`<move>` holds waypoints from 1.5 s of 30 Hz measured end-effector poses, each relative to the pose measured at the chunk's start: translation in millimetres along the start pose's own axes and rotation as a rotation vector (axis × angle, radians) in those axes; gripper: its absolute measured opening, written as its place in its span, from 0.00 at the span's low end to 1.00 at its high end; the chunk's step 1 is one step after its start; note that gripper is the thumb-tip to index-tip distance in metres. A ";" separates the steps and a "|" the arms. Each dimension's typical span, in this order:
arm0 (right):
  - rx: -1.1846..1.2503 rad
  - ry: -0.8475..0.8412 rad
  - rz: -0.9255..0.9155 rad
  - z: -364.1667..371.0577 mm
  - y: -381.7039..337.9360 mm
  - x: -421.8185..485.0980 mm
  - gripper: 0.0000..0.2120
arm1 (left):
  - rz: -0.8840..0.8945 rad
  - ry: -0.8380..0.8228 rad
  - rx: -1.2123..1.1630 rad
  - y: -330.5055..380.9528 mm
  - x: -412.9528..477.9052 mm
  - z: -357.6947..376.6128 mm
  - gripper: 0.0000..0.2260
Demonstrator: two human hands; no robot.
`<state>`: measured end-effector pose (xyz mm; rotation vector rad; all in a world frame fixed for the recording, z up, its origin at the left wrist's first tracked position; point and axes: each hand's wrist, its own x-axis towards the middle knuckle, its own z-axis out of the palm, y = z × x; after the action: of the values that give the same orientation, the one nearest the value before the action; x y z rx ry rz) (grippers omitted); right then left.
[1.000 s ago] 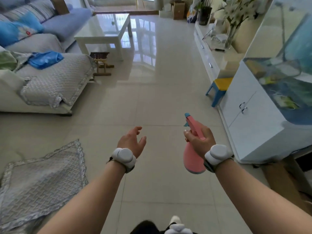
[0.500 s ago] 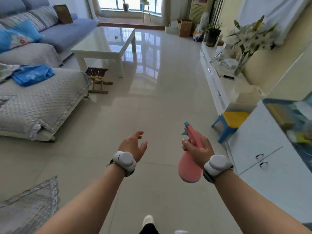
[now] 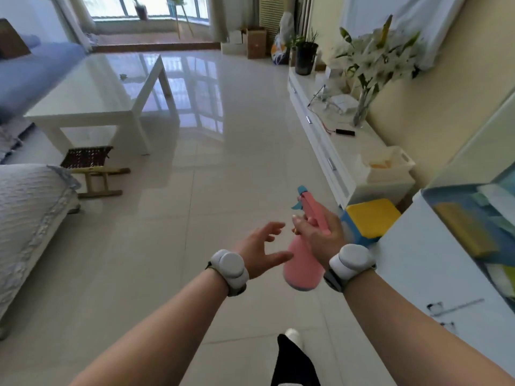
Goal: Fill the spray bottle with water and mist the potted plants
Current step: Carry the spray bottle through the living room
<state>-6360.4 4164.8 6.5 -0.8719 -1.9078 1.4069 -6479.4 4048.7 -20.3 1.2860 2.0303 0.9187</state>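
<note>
Right hand fingers wrapped round pink spray bottle neck, left hand fingers spread — just beside it

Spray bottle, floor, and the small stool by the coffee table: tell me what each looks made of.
Spray bottle: likely plastic, with a smooth, fairly matte surface in evenly opaque pink and blue.
Floor: glazed tile, probably ceramic. It is glossy, with mirror-like reflections and thin grout lines.
Stool: the legs seem to be wood or bamboo and the seat is a dark weave, its fibre unclear.
</note>
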 end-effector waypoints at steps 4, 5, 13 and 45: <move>0.049 -0.019 0.014 -0.3 -13.7 100.5 0.10 | 0.010 -0.059 -0.135 9.8 89.4 -8.2 0.30; 0.066 -0.013 0.018 -0.1 -16.9 127.6 0.09 | 0.008 -0.028 -0.146 11.2 113.1 -15.4 0.30; 0.201 -0.094 -0.004 36.1 -23.2 318.5 0.03 | -0.091 0.099 -0.125 -19.2 287.2 -74.8 0.37; -0.102 0.001 0.083 94.4 53.0 1078.1 0.17 | -0.105 0.131 -0.103 -130.5 1015.8 -346.8 0.19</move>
<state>-7073.2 4980.6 25.5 -1.0108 -1.9780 1.3664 -7198.9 4855.8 -10.0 1.0789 2.0991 1.0671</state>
